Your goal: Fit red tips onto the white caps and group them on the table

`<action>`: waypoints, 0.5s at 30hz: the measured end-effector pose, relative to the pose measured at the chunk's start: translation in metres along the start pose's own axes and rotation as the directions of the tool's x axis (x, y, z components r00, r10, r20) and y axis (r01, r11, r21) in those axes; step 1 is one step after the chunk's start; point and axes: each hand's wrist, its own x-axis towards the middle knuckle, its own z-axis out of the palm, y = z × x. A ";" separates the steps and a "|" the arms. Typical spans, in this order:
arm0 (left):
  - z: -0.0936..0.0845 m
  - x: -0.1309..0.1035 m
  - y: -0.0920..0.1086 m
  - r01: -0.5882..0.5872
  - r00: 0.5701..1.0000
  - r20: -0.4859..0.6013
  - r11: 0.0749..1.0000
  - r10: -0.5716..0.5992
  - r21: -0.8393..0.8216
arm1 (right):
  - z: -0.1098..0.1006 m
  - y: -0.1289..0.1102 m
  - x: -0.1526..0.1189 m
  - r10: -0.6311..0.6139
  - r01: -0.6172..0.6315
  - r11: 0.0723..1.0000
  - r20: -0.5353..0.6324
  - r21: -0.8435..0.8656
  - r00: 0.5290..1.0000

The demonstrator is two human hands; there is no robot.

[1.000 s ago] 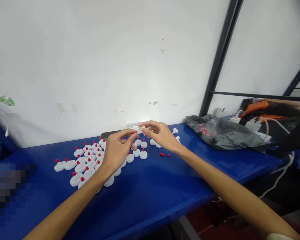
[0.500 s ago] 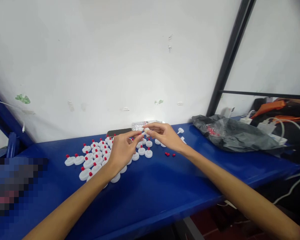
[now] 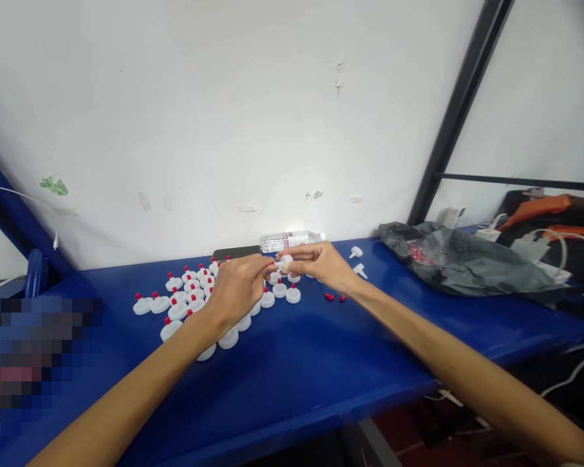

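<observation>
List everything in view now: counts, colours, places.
Table: one, blue, foreground
Wall: one, white, background
Held piece: one, white, centre
Red-tipped pieces: over twenty, white, table left-centre
Loose pieces: two, white, centre-right
Loose tips: about three, red, centre-right
Bottle: one, clear, by wall
Slab: one, dark, beside bottle
Bag: one, grey, right
Small bits: uncounted, red, at bag
Adapters: several, white, far right
Orange items: uncounted, far right
Cables: several, white, both sides
Post: one, black, right
Frame: one, blue, left
Left hand: one, centre
Right hand: one, centre

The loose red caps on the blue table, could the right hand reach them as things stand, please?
Probably yes: the loose red caps lie uncovered near the right hand, though its grip is on a white piece.
</observation>
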 end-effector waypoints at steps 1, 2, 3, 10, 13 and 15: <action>0.000 0.000 0.000 -0.009 1.000 -0.001 1.000 0.009 0.008 | 0.001 0.002 0.001 -0.005 0.005 1.000 -0.003 0.009 1.000; -0.001 0.001 -0.001 -0.011 1.000 0.004 1.000 0.011 0.005 | 0.002 0.003 0.001 -0.007 0.007 1.000 -0.005 0.014 1.000; -0.002 0.001 -0.001 -0.005 1.000 0.011 1.000 0.005 -0.007 | 0.002 0.004 0.001 -0.007 0.007 1.000 -0.007 0.016 1.000; -0.008 0.004 -0.002 0.020 0.999 0.041 0.999 -0.019 -0.039 | 0.007 0.008 0.002 0.006 -0.003 0.998 -0.038 0.055 0.999; -0.008 0.004 -0.002 0.000 0.999 0.037 0.999 0.002 -0.041 | 0.010 0.010 0.001 0.004 0.000 0.997 -0.055 0.072 0.999; -0.010 0.006 0.000 0.016 0.998 0.055 0.998 -0.013 -0.063 | 0.012 0.011 0.001 0.003 0.003 0.996 -0.071 0.084 0.997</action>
